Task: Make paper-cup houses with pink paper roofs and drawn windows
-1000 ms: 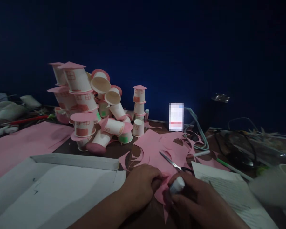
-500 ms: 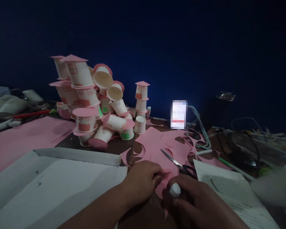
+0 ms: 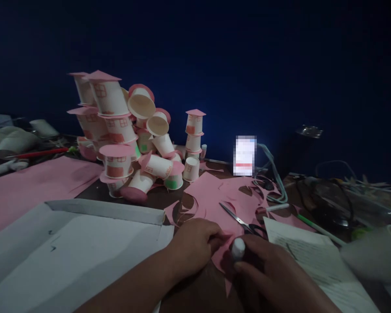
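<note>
My left hand is closed, its thumb and fingers pinching a small piece of pink paper. Close by on the right, my right hand grips what looks like a white glue stick, its pale end sticking up between thumb and forefinger. The lower part of the stick is hidden by the fingers. Under and beyond both hands lie pink paper offcuts with curved cut-outs. Scissors rest on these offcuts, blades pointing away to the left and dark handles beside my right hand.
White paper cups with pink roofs and drawn windows are stacked at the back left, several tipped over. A slimmer cup tower stands nearby. A white box lid lies left, a printed sheet right, and a lit phone behind.
The glue stick in my right hand has tilted, and its end now points higher and shows more of its side. My left hand keeps its pinch on the pink paper.
</note>
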Demonstrator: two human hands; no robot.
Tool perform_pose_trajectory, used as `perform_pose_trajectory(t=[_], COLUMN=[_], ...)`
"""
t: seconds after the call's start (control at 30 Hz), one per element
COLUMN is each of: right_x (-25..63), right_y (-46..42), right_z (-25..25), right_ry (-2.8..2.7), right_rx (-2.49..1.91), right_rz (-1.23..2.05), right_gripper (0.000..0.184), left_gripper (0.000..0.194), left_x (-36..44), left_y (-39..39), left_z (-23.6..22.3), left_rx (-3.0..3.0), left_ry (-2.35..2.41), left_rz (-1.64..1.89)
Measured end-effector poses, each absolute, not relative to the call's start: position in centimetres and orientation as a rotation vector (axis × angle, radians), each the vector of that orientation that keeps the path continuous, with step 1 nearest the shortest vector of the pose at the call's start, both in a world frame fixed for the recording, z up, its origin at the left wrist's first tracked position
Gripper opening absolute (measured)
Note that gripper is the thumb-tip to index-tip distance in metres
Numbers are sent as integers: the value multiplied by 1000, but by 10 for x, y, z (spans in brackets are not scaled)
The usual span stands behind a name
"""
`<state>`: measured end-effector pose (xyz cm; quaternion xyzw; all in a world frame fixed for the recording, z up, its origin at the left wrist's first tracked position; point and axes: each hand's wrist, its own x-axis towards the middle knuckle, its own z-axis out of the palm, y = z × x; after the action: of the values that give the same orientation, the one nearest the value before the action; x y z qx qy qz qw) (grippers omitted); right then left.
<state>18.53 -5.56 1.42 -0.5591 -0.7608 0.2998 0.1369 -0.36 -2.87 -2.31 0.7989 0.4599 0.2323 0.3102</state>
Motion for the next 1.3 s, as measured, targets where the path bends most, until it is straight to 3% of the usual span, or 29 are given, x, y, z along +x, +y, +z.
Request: perform_pose_trajectory(t=[0.33, 0.67, 0.87, 1.07, 1.3], right_x=[189, 224, 224, 211, 197], right_y=[-57, -59, -56, -58, -61], right_z=[32, 32, 34, 34, 28], right_ry=[-1854, -1873, -1981, -2158, -2181], right_rx=[-1428, -1387, -1446, -1521, -1530], right_rz=[1405, 1333, 1115, 961, 956], right_gripper=[21, 33, 9, 17, 10], left_gripper=[15, 17, 15, 20, 15], left_x=[-4, -4, -6, -4, -3], left_y=[-29, -25, -27, -28, -28], left_z=[-24, -33, -23, -19, -19], left_rx=[2160, 2156, 2170, 2131, 2116], left_ry=[1227, 1227, 1197, 1235, 1260], left_rz=[650, 631, 596, 590, 582])
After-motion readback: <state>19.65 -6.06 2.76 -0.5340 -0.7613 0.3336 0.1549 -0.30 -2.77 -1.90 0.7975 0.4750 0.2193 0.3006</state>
